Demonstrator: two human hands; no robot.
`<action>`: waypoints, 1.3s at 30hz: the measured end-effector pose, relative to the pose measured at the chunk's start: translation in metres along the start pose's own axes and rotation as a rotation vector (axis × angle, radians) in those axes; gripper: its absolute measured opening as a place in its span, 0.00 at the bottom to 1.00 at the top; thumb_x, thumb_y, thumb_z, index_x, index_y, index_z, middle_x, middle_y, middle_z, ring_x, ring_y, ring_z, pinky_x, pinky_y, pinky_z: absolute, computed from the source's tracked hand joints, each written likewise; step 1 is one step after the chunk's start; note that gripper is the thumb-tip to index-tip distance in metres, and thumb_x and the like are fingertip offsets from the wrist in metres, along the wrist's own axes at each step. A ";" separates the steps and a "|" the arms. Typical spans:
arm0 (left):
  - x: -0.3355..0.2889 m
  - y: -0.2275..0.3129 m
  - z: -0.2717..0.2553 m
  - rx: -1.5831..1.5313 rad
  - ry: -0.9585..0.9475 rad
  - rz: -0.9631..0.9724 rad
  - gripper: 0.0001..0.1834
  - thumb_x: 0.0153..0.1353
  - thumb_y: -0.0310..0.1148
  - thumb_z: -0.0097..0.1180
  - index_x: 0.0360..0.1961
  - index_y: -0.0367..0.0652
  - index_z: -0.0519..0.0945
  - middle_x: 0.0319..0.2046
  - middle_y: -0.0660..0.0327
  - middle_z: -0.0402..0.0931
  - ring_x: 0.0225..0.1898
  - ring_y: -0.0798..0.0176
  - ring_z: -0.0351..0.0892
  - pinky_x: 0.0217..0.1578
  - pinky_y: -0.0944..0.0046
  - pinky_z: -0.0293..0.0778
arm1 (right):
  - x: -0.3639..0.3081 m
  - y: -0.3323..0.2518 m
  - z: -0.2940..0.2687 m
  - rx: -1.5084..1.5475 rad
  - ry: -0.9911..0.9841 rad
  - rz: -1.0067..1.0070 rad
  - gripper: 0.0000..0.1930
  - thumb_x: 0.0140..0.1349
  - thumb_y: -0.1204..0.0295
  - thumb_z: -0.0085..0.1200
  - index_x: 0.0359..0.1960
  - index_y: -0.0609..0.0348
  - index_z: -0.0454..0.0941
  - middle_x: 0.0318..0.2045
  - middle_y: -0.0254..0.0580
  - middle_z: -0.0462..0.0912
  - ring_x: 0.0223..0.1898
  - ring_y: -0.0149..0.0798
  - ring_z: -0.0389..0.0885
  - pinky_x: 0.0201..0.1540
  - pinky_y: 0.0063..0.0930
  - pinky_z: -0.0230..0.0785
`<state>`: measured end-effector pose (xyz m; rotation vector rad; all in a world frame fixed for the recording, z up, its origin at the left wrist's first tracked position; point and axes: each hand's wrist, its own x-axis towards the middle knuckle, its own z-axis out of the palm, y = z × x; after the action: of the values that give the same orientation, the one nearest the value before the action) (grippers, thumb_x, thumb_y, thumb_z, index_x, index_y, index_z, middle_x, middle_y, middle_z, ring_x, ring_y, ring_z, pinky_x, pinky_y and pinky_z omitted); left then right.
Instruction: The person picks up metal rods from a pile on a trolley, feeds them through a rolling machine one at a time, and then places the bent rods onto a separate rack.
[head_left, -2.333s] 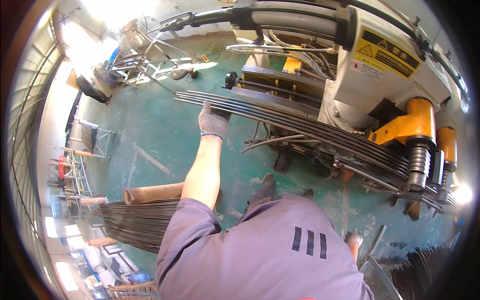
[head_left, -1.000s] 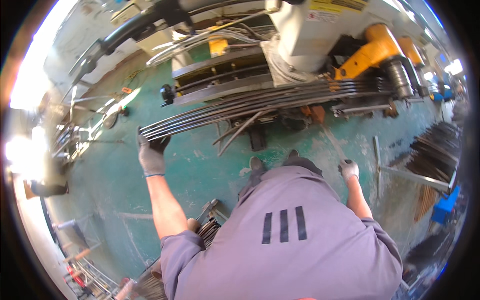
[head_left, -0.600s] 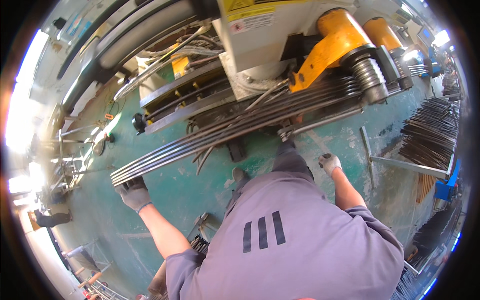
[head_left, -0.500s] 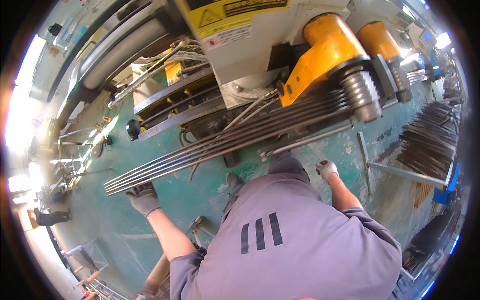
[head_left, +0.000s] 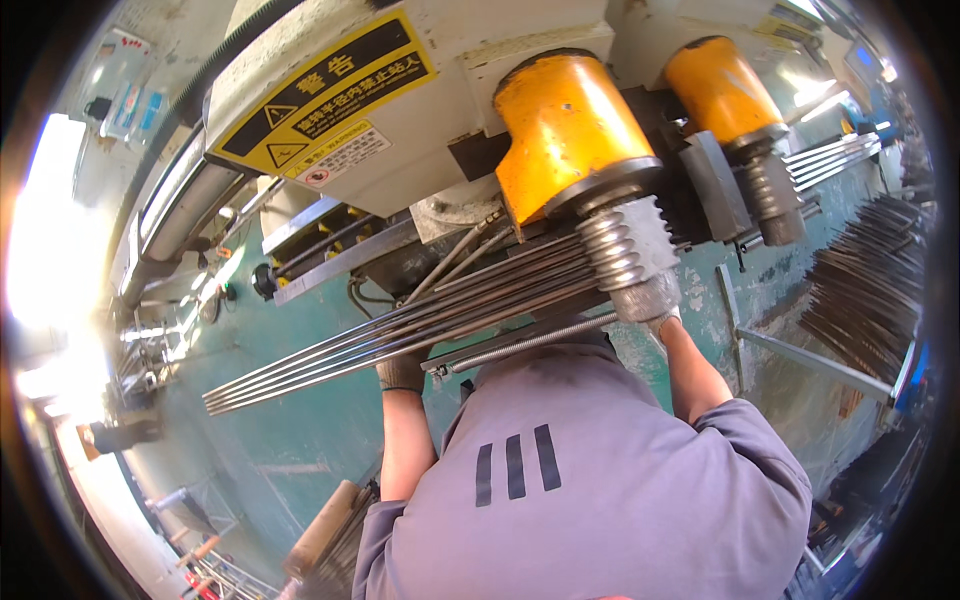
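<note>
Head view: L grey-gloved hand (head_left: 402,372) half-hidden by long dark steel rods (head_left: 450,318), can't tell grip; if loose, ends left of it might dip b/c they overhang.

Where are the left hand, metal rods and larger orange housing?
Left hand (head_left: 403,371): head view, visible part of the glove.
Metal rods (head_left: 490,298): head view, middle of the bundle.
Larger orange housing (head_left: 575,125): head view, curved side.

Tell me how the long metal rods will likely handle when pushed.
The rods are probably stiff: their ends reach well past the left hand without obvious sag. Their shiny surfaces suggest they could slide against one another. Being thin and seemingly round, they may roll if laid loose.
</note>
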<state>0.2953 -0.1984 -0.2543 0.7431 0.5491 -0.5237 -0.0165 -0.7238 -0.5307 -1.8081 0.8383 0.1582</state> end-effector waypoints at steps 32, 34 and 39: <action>-0.142 0.056 0.082 0.121 -0.425 0.601 0.26 0.76 0.36 0.48 0.67 0.29 0.75 0.64 0.45 0.78 0.66 0.46 0.76 0.72 0.46 0.68 | -0.142 -0.412 -0.045 0.947 0.771 -0.362 0.16 0.76 0.67 0.58 0.58 0.66 0.82 0.49 0.35 0.86 0.47 0.30 0.80 0.54 0.27 0.73; -0.145 0.058 0.087 0.020 -0.478 0.545 0.27 0.76 0.36 0.48 0.69 0.28 0.73 0.65 0.45 0.77 0.66 0.45 0.76 0.73 0.45 0.66 | -0.142 -0.416 -0.051 1.003 0.696 -0.335 0.16 0.77 0.67 0.57 0.58 0.65 0.82 0.48 0.34 0.85 0.48 0.29 0.79 0.54 0.26 0.72; -0.163 0.068 0.108 0.160 -0.366 0.673 0.28 0.76 0.39 0.50 0.68 0.27 0.73 0.64 0.43 0.77 0.66 0.44 0.76 0.72 0.44 0.65 | -0.141 -0.427 -0.061 1.008 0.669 -0.381 0.18 0.78 0.64 0.55 0.57 0.65 0.83 0.49 0.35 0.86 0.49 0.30 0.78 0.56 0.27 0.71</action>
<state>0.2466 -0.1965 -0.0534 0.9029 -0.0983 -0.0659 0.1216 -0.6399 -0.1067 -0.9860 0.7787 -0.9961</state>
